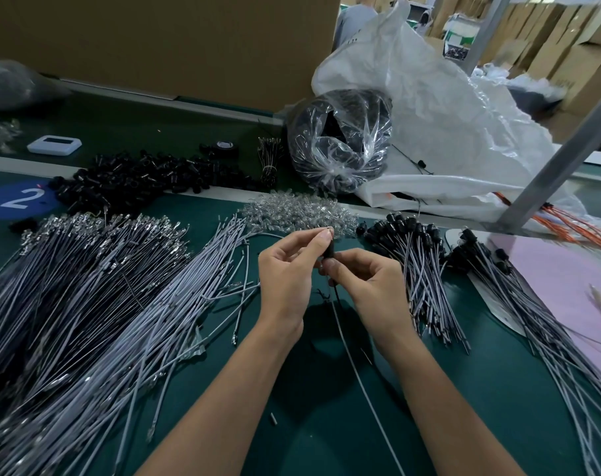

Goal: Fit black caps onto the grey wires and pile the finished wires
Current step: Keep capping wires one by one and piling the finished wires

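The left hand (285,266) pinches the tip of one grey wire (354,372) and the right hand (364,280) pinches its black cap (329,252) at mid-table, so, with a pile of finished wires (419,269) at right, I judge that most work remains in the bare wires (120,304) at left.

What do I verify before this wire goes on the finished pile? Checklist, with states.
1. Grip on black cap by left hand and right hand: ok.
2. Cap fully seated on grey wire: cannot tell, fingers hide the joint.
3. Wire's tail apart from the uncapped wires: ok.
4. Room on finished pile, right of the hands: ok.
5. Stock of loose caps, back left: ok.
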### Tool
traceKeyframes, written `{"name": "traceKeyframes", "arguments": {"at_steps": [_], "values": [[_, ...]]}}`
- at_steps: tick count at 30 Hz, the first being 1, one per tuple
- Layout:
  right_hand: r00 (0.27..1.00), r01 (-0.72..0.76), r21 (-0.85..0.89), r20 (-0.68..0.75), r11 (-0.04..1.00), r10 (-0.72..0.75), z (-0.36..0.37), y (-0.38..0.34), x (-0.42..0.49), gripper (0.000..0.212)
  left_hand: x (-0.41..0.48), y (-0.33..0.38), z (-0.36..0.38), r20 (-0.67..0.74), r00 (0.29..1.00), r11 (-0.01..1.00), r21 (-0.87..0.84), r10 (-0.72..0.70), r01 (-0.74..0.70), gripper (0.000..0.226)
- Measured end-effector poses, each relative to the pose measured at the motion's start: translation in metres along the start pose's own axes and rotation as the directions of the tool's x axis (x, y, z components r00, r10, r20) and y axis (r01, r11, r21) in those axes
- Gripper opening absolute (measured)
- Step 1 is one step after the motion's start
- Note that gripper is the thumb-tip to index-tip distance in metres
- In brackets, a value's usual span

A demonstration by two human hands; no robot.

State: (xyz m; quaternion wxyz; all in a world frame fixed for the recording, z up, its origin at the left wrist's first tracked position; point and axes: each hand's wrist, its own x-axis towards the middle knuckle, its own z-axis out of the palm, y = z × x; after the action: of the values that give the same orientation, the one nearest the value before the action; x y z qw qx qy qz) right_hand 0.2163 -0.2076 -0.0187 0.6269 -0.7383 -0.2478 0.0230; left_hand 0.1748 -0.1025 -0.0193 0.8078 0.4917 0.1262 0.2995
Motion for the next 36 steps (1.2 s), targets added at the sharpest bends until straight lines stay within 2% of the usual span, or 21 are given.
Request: {"name": "traceKeyframes", "arguments": {"at_steps": [7,13,22,25,28,36], "values": [[0.998,-0.016,0.059,0.06,0.998,0.012,0.001,0.003,0.002,0.012,-0.001,0.0,0.003,-0.033,0.999,1.0,-0.022,-0.021,0.02,0.013],[0.999,0.039,0.004,-0.002,0.999,-0.039,-0.002,0.003,0.004,0.011,-0.001,0.003,0.003,-0.014,1.0,0.999,-0.026,-0.022,0.022,0.015],[0.997,0.074,-0.043,-0.007,0.996,-0.074,-0.003,0.004,0.004,0.013,0.001,0.005,0.0,0.005,1.0,1.0,-0.001,-0.024,0.024,0.012],[0.997,0.08,-0.022,0.008,0.997,-0.08,-0.003,0.003,0.004,0.017,0.0,0.008,-0.001,0.027,0.998,0.998,-0.039,-0.054,0.055,0.005],[0.997,0.071,0.029,0.027,0.997,-0.071,-0.004,0.001,0.004,0.02,0.0,0.01,-0.002,0.056,0.994,0.991,-0.094,-0.089,0.094,0.014],[0.997,0.076,0.045,0.015,0.996,-0.077,-0.005,0.0,0.005,0.022,0.001,0.007,-0.004,0.114,0.988,0.984,-0.129,-0.108,0.122,0.014]]}}
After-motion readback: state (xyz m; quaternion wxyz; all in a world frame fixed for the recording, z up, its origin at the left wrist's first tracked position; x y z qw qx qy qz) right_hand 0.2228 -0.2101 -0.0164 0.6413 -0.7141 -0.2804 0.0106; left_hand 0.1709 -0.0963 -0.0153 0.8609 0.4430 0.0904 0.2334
